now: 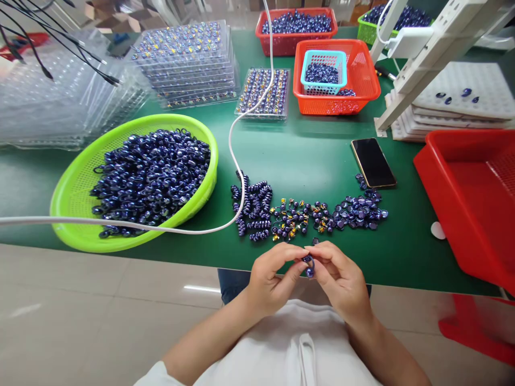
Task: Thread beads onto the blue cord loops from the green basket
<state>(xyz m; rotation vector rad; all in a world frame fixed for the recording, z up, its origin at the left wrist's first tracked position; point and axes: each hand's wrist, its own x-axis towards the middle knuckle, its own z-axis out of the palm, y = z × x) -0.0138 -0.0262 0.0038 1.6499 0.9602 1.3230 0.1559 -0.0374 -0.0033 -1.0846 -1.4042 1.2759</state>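
Observation:
Just over the table's front edge, my left hand (pixel 277 276) and my right hand (pixel 340 276) meet at the fingertips. Both pinch a small dark blue shiny piece with a loop and a round bead (pixel 309 265). Fingers cover part of it. Past my hands lie dark blue coiled pieces (pixel 257 209), small blue pieces with gold parts (pixel 292 217) and flat faceted blue pieces (pixel 358 212). To the left, a lime green basket (pixel 66 201) holds a heap of blue looped pieces (pixel 155 174).
A white cable (pixel 231 139) crosses the green table. A phone (pixel 373 162), an empty-looking red bin (pixel 446 198) and a metal post (pixel 418 69) stand right. Behind are clear stacked trays (pixel 193 69), an orange basket (pixel 370 80) and a red basket (pixel 281 45).

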